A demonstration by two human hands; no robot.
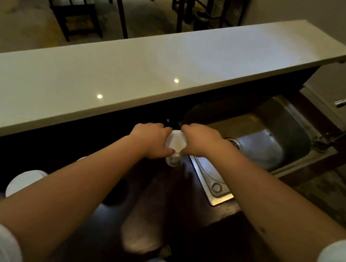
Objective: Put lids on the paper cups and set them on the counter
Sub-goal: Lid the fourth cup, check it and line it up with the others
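From the head camera I see both hands meeting over one white paper cup [172, 160], which sits just left of the steel sink [273, 146], low on the dark worktop below the pale raised tabletop [153, 64]. My left hand [151, 140] wraps the cup's left side, thumb curled toward me across the front; my right hand [199, 140] comes in from the sink side, fingers bent over the top. Between them shows a white lid [175, 140], pinched at both edges, so both hands are clamped on the cup-and-lid pair rather than apart.

The relation that matters: the cup's long axis looks tipped, its bottom end pointing toward me and the lidded mouth angled away toward the tabletop. Both hands are equally near, one on each side. I judge the lid is being pressed home; I cannot tell whether it has fully seated, since the fingers hide most of the rim.

The cup looks plain white, with faint markings too blurred to read.

Further left of the sink, at the frame's lower edge, sit more white lids or cups [25, 182]; blur keeps me from saying which. The tabletop carries no cup within view.
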